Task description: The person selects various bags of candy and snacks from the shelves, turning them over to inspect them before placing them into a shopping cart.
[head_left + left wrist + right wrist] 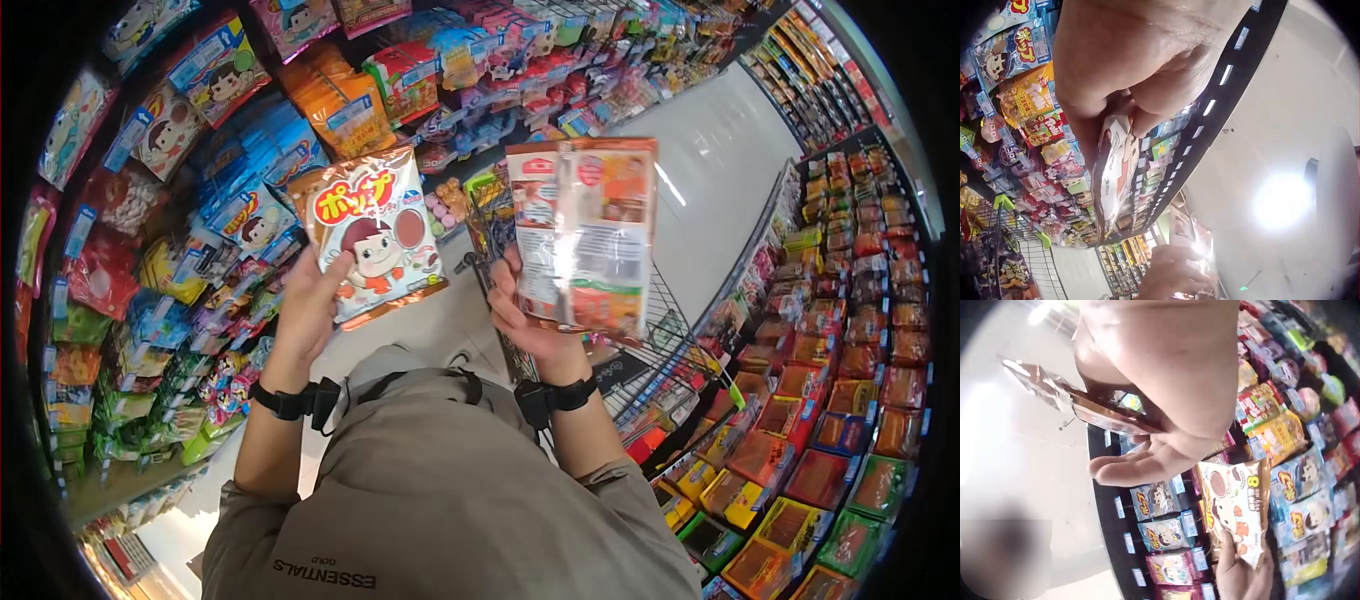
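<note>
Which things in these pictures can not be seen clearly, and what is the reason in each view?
- Head view: the small print on the brown bag in the right hand is lost to glare and size.
- Left wrist view: the left hand fills the frame; the cartoon bag shows only edge-on.
- Right wrist view: the lower left corner is a blur.
- Head view: what lies in the wire cart is hidden behind the brown bag.

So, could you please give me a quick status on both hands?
Left hand holds candy bag. Right hand holds brown packet. Both raised, apart, over cart. Nothing in the way.
</note>
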